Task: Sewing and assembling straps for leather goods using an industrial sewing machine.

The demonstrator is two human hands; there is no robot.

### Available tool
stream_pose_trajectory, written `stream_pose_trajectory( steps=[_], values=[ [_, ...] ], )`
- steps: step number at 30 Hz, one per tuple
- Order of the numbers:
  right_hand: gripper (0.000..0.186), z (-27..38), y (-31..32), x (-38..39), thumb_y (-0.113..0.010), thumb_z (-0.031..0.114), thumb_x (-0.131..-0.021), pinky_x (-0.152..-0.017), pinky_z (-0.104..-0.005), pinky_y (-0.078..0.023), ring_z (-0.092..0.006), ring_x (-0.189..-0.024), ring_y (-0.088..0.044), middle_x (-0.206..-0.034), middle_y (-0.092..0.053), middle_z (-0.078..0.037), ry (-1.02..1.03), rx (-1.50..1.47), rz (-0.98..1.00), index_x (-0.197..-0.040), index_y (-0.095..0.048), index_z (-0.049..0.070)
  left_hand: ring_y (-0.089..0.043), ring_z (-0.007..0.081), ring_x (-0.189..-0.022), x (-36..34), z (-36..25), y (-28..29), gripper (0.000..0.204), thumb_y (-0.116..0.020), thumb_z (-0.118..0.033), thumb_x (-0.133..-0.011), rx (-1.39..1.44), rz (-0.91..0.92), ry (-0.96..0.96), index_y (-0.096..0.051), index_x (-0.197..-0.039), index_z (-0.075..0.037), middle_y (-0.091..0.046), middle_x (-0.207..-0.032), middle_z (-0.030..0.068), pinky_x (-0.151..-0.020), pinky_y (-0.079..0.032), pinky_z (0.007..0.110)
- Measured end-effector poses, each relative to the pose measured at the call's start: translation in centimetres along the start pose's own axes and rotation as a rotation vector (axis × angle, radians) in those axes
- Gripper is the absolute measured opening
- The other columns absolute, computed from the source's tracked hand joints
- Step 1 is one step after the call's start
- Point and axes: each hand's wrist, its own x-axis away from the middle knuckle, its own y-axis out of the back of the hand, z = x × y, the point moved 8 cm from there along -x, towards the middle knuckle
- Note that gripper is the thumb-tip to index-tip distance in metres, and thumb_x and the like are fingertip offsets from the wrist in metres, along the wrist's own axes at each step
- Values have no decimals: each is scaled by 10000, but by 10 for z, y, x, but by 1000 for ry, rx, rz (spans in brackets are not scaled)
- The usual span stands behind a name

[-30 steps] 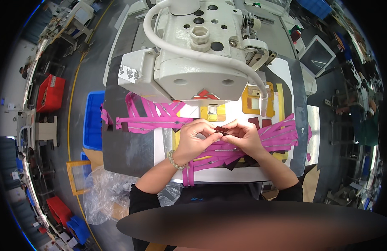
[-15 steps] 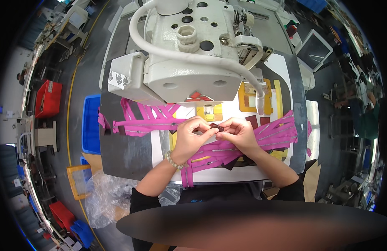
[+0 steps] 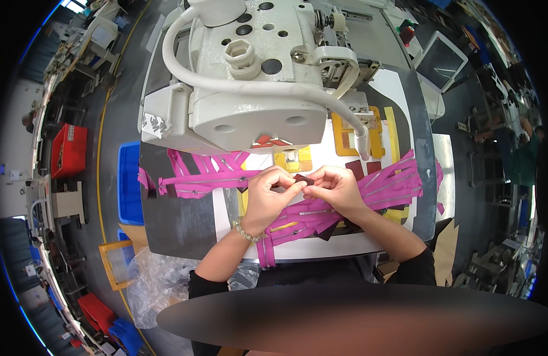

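Note:
Over the middle of the worktable, my left hand and my right hand meet fingertip to fingertip. Between them they pinch a small dark brown patch, partly covered by the fingers. A beaded bracelet circles my left wrist. Pink zippers with dark patches at some ends lie in a bundle beneath my right hand and forearm. More pink zipper strips stretch leftward from beside my left hand. Two dark red patches rest just beyond my right hand.
A large white sewing machine head stands beyond my hands, with a yellow clamp plate below it. A yellow frame lies at its right. Left of the table are a blue bin and clear plastic wrap. A tablet-like screen stands at far right.
The view has shifted slightly, so the machine appears farther left. Both hands keep pinching the dark patch in nearly the same pose, with only a slight tilt of the patch.

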Motion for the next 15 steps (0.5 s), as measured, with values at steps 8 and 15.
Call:
stream_pose_trajectory(
  steps=[8,15],
  values=[
    [131,1,-1,-1,-672,-24,-838,-698,-216,-555,-117,-779,-677,-865,-682,-106,43,-20,28,-945,-608,-66,-583,89,-651,-1,-10,0,146,-775,20,-712,-52,-15,-57,-630,-689,16,-622,-720,54,-580,-450,216],
    [102,0,-3,-1,-658,-26,-850,-702,-227,-560,-128,-775,-678,-878,-675,-98,13,-53,74,-930,-606,-60,-553,82,-603,-1,-12,3,194,-788,-16,-708,-146,23,15,-600,-758,-16,-620,-707,35,-553,-435,227]
  ],
)
